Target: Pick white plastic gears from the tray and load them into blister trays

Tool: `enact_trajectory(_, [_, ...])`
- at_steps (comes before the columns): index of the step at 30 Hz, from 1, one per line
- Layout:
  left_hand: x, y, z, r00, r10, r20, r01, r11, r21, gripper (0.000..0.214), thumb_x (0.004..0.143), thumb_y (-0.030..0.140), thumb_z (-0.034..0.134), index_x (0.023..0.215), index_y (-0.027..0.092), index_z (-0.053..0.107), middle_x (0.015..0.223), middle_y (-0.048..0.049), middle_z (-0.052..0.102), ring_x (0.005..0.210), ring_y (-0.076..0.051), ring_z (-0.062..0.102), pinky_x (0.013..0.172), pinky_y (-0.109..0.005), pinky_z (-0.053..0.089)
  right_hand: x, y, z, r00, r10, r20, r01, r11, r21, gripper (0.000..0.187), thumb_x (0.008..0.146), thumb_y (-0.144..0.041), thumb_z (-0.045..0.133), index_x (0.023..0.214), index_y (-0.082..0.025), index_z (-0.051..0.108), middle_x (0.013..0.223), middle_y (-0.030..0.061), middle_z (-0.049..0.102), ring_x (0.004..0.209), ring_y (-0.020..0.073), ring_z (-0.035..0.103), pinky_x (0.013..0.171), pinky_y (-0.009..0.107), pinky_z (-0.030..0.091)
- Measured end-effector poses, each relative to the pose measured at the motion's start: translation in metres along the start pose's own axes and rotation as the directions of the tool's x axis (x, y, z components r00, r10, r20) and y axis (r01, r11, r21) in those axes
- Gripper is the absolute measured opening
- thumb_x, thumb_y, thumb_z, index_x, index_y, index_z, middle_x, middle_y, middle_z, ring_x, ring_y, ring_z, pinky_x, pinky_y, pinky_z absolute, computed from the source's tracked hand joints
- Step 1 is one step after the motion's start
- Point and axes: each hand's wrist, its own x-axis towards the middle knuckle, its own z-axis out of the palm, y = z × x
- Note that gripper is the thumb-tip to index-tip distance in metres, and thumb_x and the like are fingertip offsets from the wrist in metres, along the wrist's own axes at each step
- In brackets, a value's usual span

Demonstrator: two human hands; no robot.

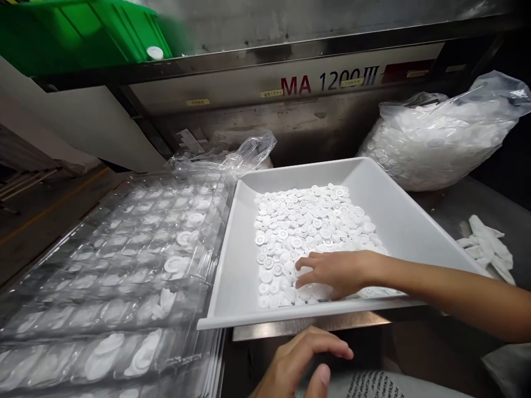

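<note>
A white plastic tray [385, 190] holds a thin heap of small round white plastic discs [298, 221], some with a spoked or holed pattern. My right hand [336, 273] lies over the near right part of the heap, its fingers spread and touching the discs. Whether a disc sits under the fingertips is hidden. In front of the tray's near edge is my left hand [302, 362], empty, with thumb and forefinger apart. To the left of the tray, clear plastic compartment trays [199, 265] are stacked, with white pieces in many of the top one's compartments.
A clear bag [440, 143] full of white pieces stands behind the tray at right. Another crumpled clear bag [244, 155] lies at the back left. White gloves [487, 246] lie on the right. A green bin [83, 33] and a white cap [155, 53] sit on the upper ledge.
</note>
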Motion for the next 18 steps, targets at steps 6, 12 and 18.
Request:
enact_trajectory(6, [0.016,0.004,0.009,0.999,-0.039,-0.026,0.04,0.999,0.018,0.025,0.092,0.017,0.047,0.11,0.025,0.062,0.104,-0.004,0.068,0.099,-0.013,0.063,0.085,-0.018,0.044,0.009,0.004,0.004,0.989,0.077,-0.129,-0.105,0.968,-0.229,0.018,0.091,-0.018,0.056,0.109,-0.015,0.059,0.11,0.0057,0.058,0.098,0.0184,0.057,0.083,0.038,0.052])
enact_trajectory(12, [0.012,0.018,0.01,0.976,0.004,-0.22,0.002,1.0,0.028,0.024,0.092,0.017,0.047,0.106,0.025,0.065,0.098,-0.0037,0.069,0.095,-0.014,0.063,0.086,-0.021,0.045,-0.011,0.043,-0.009,0.907,0.239,-0.348,-0.345,0.893,-0.288,0.016,0.091,-0.025,0.058,0.099,-0.012,0.061,0.101,0.006,0.061,0.092,0.0171,0.06,0.082,0.038,0.052])
enact_trajectory(18, [0.003,0.021,-0.01,0.834,0.171,-0.525,-0.143,0.985,0.094,0.025,0.093,0.015,0.042,0.1,0.026,0.063,0.081,0.0,0.064,0.066,-0.01,0.058,0.063,-0.021,0.047,0.044,0.001,0.001,0.915,-0.24,-0.324,0.105,0.917,-0.384,0.044,0.092,-0.039,0.055,0.13,-0.018,0.047,0.133,0.0104,0.047,0.115,0.0242,0.052,0.092,0.044,0.048])
